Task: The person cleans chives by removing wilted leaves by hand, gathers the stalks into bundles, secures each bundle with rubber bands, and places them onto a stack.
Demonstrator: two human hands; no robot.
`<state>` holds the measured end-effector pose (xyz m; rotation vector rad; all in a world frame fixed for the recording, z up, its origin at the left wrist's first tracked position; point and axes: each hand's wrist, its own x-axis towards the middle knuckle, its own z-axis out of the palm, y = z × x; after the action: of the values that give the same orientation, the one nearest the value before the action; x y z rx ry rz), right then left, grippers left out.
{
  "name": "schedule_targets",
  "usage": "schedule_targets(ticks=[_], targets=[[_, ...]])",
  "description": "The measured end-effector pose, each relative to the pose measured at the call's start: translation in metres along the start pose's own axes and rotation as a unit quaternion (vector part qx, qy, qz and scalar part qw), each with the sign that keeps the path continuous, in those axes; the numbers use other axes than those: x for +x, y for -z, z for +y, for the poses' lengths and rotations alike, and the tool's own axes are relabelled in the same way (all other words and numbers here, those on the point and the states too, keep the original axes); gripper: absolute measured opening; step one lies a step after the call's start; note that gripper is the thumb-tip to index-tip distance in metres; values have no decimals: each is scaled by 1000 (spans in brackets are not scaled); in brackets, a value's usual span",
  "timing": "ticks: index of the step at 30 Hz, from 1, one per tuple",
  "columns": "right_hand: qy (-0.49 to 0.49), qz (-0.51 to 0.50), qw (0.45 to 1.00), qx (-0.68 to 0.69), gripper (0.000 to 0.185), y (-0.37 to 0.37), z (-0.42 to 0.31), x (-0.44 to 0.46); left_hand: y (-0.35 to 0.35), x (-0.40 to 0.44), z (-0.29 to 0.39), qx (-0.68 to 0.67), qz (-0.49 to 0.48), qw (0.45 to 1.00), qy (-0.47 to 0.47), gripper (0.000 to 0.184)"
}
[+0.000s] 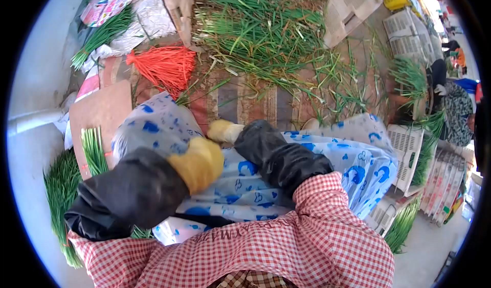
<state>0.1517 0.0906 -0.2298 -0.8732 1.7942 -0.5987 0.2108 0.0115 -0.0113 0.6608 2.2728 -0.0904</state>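
Observation:
My left hand (200, 165), in a yellow glove with a black sleeve cover, is over the blue-patterned plastic sheet (232, 186) on my lap; its fingers are blurred. Farther forward, my right hand (225, 132), also yellow-gloved, lies at the sheet's front edge, near the striped mat (255, 104). What its fingers hold, if anything, is hidden. Red ties (166, 68) lie in a bundle ahead of the hands. Beyond them is a wide heap of loose green stalks (266, 32). A tied green bunch (93, 150) rests on a brown board (99, 106) at the left.
White crates (404, 152) stand at the right, some with green bunches. Another crate (350, 9) borders the heap. A person in patterned clothing (456, 111) is at the far right. More green bunches (62, 196) lie at the left by a pale wall (38, 78).

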Motion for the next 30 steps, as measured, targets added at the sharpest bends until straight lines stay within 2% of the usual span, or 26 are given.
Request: schedule_targets(ticks=[1, 3, 5, 7, 8, 9, 10, 12, 13, 14, 15, 16, 17, 19, 20, 21, 22, 23, 25, 27, 30], targets=[[-104, 50, 993, -11, 37, 19, -17, -1, 10, -3, 6, 26, -64, 997, -33, 19], [-94, 141, 985, 19, 39, 19, -1, 25, 13, -7, 9, 17, -85, 996, -38, 17], [-90, 142, 986, 22, 42, 16, 19, 59, 12, -1, 8, -13, -126, 991, -36, 15], [-92, 139, 986, 25, 49, 2, 57, 87, 21, -7, 1, -31, -52, 994, -90, 12], [-138, 105, 984, 31, 51, 21, 68, 73, 26, -9, -3, -28, -50, 993, -102, 12], [-149, 109, 982, 33, 51, 30, 96, 65, 33, -10, -8, 3, 19, 991, -130, 10], [-149, 165, 973, 62, 50, 44, 124, 50, 35, -15, -7, 37, 99, 983, -152, 9], [-167, 298, 932, 117, 48, 100, 175, -9, 37, -15, -15, 63, 137, 975, -164, 7], [-178, 380, 897, 138, 48, 133, 191, -60, 25, -11, -17, 32, 119, 984, -129, 7], [-130, 483, 862, 82, 47, 150, 235, -99, 29, -6, -23, 15, 99, 985, -143, 10], [-254, 486, 835, 28, 47, 169, 272, -143, 29, 5, -24, 10, -13, 996, -83, 17], [-385, 500, 774, 62, 46, 199, 271, -197, 41, 15, -29, -33, -65, 996, -50, 30], [-476, 480, 736, 43, 51, 226, 284, -232, 55, 24, -37, -21, -22, 998, -55, 30], [-451, 378, 804, -86, 54, 278, 304, -316, 87, 24, -43, -25, -90, 996, 2, 41], [-478, 348, 797, -127, 52, 299, 314, -343, 106, 27, -51, -52, -87, 995, 0, 47], [-505, 313, 788, -163, 50, 317, 296, -363, 120, 36, -59, -43, -70, 997, 2, 47], [-469, 374, 786, -153, 28, 324, 280, -379, 131, 46, -67, -39, -39, 998, 2, 47], [-469, 387, 779, -153, 28, 338, 258, -389, 139, 59, -74, -34, -10, 999, -1, 48], [-474, 248, 814, -226, 42, 347, 220, -406, 145, 87, -82, -58, 63, 996, 9, 49], [-410, 274, 835, -244, 43, 331, 164, -404, 163, 101, -77, -65, 69, 995, 24, 48], [-357, 310, 866, -161, 44, 304, 151, -377, 181, 90, -64, -142, 125, 981, 29, 44]])
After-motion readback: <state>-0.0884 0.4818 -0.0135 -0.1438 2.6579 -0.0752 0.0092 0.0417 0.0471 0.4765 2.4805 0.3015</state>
